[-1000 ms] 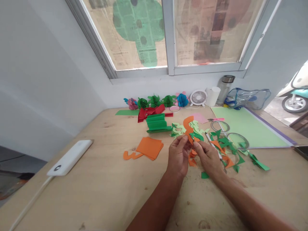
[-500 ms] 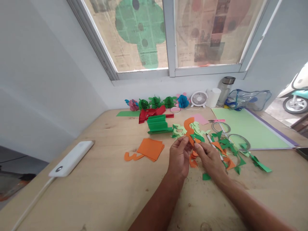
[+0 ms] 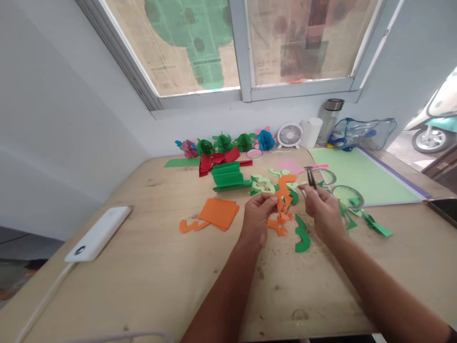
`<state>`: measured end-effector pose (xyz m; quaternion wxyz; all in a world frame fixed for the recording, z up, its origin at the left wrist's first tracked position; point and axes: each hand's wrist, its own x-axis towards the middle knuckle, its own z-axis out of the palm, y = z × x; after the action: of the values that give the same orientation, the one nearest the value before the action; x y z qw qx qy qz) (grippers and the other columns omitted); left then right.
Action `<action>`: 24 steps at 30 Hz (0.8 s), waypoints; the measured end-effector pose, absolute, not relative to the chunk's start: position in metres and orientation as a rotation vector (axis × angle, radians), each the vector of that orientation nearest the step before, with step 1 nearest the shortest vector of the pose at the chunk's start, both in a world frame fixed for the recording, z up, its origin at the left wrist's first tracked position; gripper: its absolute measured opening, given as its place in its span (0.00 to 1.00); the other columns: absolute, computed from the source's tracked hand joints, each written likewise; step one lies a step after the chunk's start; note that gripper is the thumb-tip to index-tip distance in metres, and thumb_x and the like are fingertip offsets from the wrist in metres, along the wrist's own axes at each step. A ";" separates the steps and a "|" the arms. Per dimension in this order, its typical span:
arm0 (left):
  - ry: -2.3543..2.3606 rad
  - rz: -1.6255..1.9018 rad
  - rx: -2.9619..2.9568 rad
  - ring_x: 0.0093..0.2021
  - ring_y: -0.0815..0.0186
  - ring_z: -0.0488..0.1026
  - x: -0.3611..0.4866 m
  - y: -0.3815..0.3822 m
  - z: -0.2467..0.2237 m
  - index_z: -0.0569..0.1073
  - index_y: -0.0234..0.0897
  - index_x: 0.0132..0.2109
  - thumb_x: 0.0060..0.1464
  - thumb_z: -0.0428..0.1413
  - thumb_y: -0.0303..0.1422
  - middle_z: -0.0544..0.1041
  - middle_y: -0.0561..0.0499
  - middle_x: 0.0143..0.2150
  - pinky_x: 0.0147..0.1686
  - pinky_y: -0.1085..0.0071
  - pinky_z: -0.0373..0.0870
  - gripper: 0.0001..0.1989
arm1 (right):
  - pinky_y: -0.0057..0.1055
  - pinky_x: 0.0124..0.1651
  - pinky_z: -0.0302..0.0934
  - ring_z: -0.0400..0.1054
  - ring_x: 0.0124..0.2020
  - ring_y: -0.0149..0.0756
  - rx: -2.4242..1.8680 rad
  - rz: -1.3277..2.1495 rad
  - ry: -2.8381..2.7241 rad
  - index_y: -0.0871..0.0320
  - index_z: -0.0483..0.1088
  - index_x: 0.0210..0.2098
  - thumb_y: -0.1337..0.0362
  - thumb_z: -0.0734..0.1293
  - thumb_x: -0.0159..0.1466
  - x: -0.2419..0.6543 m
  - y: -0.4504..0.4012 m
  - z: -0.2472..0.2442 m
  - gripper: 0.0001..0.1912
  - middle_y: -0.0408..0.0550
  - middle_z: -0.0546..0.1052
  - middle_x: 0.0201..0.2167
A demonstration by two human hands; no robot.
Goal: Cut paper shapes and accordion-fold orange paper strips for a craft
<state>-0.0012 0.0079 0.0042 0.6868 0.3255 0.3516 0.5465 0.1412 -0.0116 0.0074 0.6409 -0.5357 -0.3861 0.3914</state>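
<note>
The left hand [image 3: 257, 219] has its grip pinched, thumb against fingertips, on the lower side of a wavy orange cutout [image 3: 284, 185], held right of the middle of the counter [image 3: 160, 271], between the two hands. The right hand [image 3: 325, 216] has its grip closed round small scissors [image 3: 311, 177]; their handles are hidden in the fingers, and the dark blades, slightly parted, point toward the far edge, apart from the orange cutout.

Just below that cutout lie orange scraps [image 3: 278, 225], with a wavy green cutout [image 3: 303, 236] closer to the near edge. Beyond the left hand are pale-green wavy cutouts [image 3: 263, 184] and accordion-folded green paper [image 3: 228, 176]; to its left, a stack of orange squares [image 3: 218, 213] touches a wavy orange strip [image 3: 191, 226]. A large pale-green sheet [image 3: 378, 183] spreads toward the far right corner. Paper honeycomb figures [image 3: 223, 142], a white fan [image 3: 290, 136] and a steel-capped bottle [image 3: 329, 125] line the far edge. A white oblong device [image 3: 98, 233] with a cord sits by the left edge.
</note>
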 end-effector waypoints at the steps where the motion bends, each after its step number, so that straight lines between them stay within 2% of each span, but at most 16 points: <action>1: 0.800 1.194 0.780 0.23 0.73 0.68 -0.003 0.008 0.004 0.73 0.34 0.25 0.38 0.64 0.32 0.72 0.56 0.21 0.31 0.73 0.65 0.08 | 0.25 0.18 0.34 0.39 0.16 0.22 -1.180 0.933 -0.816 0.57 0.64 0.23 0.46 0.71 0.52 0.145 -0.009 0.009 0.22 0.31 0.48 0.14; 6: 0.818 1.042 0.970 0.22 0.74 0.66 -0.010 0.011 0.004 0.73 0.34 0.25 0.39 0.62 0.30 0.71 0.56 0.20 0.28 0.74 0.63 0.06 | 0.25 0.17 0.31 0.37 0.15 0.20 -1.127 1.153 -0.808 0.55 0.55 0.17 0.52 0.75 0.48 0.156 -0.005 0.013 0.25 0.30 0.48 0.12; 11: 0.864 1.031 0.958 0.21 0.73 0.68 -0.011 0.011 0.003 0.73 0.35 0.27 0.39 0.63 0.32 0.71 0.56 0.21 0.28 0.73 0.66 0.08 | 0.25 0.17 0.33 0.39 0.15 0.20 -1.167 1.117 -0.790 0.57 0.63 0.21 0.54 0.75 0.48 0.149 -0.007 0.009 0.19 0.30 0.51 0.12; 16: 0.848 0.961 0.956 0.23 0.72 0.69 -0.010 0.008 0.007 0.74 0.34 0.29 0.41 0.64 0.35 0.75 0.52 0.23 0.28 0.74 0.65 0.10 | 0.25 0.17 0.35 0.41 0.14 0.20 -1.179 1.014 -0.743 0.58 0.64 0.23 0.53 0.74 0.47 0.143 -0.007 0.007 0.19 0.30 0.51 0.13; 21: 0.901 1.010 0.934 0.22 0.74 0.68 -0.009 0.007 0.006 0.73 0.34 0.28 0.42 0.63 0.33 0.74 0.53 0.22 0.27 0.76 0.64 0.08 | 0.25 0.17 0.35 0.42 0.15 0.21 -1.203 0.965 -0.744 0.58 0.65 0.24 0.53 0.74 0.48 0.142 -0.007 0.005 0.18 0.31 0.52 0.13; 24: 0.922 1.055 0.902 0.21 0.73 0.68 -0.008 0.009 0.005 0.72 0.35 0.27 0.41 0.62 0.33 0.74 0.54 0.21 0.26 0.75 0.64 0.07 | 0.25 0.18 0.37 0.43 0.15 0.22 -1.206 0.919 -0.776 0.58 0.68 0.29 0.50 0.72 0.52 0.143 -0.009 0.005 0.18 0.31 0.52 0.14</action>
<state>-0.0084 0.0090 0.0049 0.6726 0.4006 0.4094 0.4685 0.1427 -0.0091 0.0051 0.6587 -0.5328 -0.3430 0.4058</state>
